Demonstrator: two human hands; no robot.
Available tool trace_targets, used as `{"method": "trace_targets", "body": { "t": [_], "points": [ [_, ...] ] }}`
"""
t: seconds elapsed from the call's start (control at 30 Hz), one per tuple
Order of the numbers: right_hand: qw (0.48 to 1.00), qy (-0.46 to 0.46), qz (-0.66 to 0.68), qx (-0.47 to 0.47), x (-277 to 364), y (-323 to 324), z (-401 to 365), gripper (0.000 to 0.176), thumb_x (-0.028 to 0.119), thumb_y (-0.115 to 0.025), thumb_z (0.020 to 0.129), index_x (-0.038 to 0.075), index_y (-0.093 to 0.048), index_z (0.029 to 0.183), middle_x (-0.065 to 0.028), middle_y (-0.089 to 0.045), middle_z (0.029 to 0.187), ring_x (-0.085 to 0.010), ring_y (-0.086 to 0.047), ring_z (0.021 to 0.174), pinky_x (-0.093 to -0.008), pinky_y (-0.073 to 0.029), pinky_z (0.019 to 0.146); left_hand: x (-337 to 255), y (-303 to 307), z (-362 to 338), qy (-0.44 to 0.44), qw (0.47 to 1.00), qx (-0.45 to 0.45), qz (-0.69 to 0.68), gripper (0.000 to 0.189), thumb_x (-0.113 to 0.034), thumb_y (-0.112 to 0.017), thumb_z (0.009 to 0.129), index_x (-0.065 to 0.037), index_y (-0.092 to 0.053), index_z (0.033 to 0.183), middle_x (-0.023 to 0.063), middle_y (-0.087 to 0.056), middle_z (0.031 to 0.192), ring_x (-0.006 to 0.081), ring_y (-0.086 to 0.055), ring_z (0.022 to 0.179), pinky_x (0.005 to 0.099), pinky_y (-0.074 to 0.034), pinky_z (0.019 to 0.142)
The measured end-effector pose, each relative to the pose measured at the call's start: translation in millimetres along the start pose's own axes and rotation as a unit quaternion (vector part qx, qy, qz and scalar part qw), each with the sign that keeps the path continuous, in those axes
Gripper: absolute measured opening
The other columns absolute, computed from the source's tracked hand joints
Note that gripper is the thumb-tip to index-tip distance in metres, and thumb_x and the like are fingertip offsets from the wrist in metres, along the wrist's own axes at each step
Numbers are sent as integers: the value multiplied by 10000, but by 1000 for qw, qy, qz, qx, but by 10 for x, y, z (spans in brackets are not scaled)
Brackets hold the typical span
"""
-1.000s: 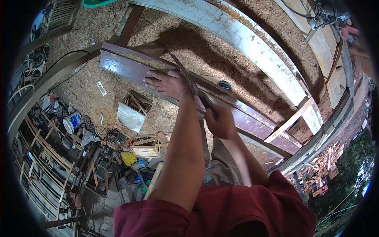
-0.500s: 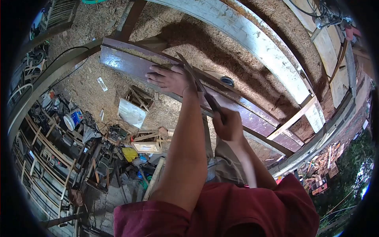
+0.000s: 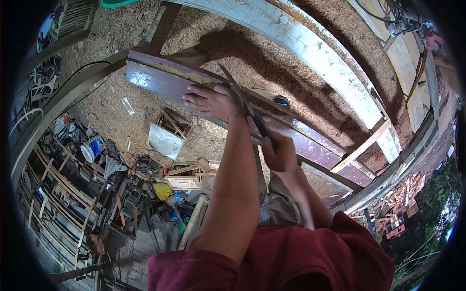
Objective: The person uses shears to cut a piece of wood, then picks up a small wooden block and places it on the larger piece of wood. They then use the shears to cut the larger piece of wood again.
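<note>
A long dark reddish-brown plank (image 3: 160,82) lies slantwise in front of me, with a groove full of sawdust along its upper side. My left hand (image 3: 213,103) rests flat on it, fingers stretched out toward the left. My right hand (image 3: 280,153) is closed around the handle of what looks like a handsaw (image 3: 246,101). Its narrow, tapering blade crosses the plank just right of my left hand, and the tip points away past the far edge. Whether the teeth are in the wood cannot be made out.
Beyond the plank runs a long pale board (image 3: 291,36); a light wooden strip (image 3: 361,145) crosses at the right. A dark round object (image 3: 281,101) lies near the plank. Sawdust covers the ground. Lower left are a white-blue bucket (image 3: 92,148), wood scraps and a yellow bag (image 3: 162,190).
The view has shifted slightly, so everything sits a little to the right and lower. Both hands keep nearly the same place on the plank and the handsaw.
</note>
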State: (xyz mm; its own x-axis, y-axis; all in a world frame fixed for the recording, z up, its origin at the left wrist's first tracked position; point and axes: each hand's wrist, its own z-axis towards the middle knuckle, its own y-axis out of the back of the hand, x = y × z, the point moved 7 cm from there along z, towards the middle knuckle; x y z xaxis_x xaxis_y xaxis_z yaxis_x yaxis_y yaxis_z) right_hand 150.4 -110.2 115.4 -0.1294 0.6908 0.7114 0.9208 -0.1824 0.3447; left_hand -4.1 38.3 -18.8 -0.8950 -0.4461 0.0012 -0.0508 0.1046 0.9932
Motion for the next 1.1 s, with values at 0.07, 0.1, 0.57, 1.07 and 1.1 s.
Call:
{"method": "trace_targets", "body": {
  "t": [0.07,0.1,0.57,1.07,1.1],
  "points": [
    [993,-90,37,67,-62,149,-261,169,118,-596,946,-33,-656,896,-211,-586,650,-277,-589,579,-401,-450,581,35,-52,6,-7,1000,-11,5,849,-364,-451,972,-103,-96,1699,250,-85,1745,439,-101,1615,600,-255,1234],
    [993,-89,16,76,-53,161,-238,167,111,-593,941,-38,-644,885,-240,-572,666,-295,-573,568,-406,-446,577,22,-53,8,-10,1000,-17,5,847,-364,-448,973,-103,-97,1698,248,-86,1745,438,-104,1615,599,-252,1237],
    [999,-45,-14,5,-23,-67,203,237,243,-633,908,22,-715,934,-277,-644,744,-500,-637,708,-525,-506,649,-4,45,-54,-17,999,-8,30,800,-426,-391,1025,-59,-121,1683,301,-145,1715,481,-188,1582,570,-252,1252],
    [994,-94,46,38,-1,114,-203,244,157,-601,959,-63,-635,858,-228,-509,599,-226,-510,480,-406,-401,521,-16,51,-3,-40,999,-23,-25,823,-384,-443,968,-64,-179,1679,280,-134,1723,457,-148,1596,570,-236,1250],
    [996,-77,8,33,101,93,-93,247,157,-598,961,-62,-631,851,-225,-509,596,-215,-508,485,-404,-402,521,-16,52,-14,-39,999,-22,-18,821,-389,-437,969,-64,-180,1679,280,-133,1723,454,-148,1597,567,-237,1250]
  ]
}}
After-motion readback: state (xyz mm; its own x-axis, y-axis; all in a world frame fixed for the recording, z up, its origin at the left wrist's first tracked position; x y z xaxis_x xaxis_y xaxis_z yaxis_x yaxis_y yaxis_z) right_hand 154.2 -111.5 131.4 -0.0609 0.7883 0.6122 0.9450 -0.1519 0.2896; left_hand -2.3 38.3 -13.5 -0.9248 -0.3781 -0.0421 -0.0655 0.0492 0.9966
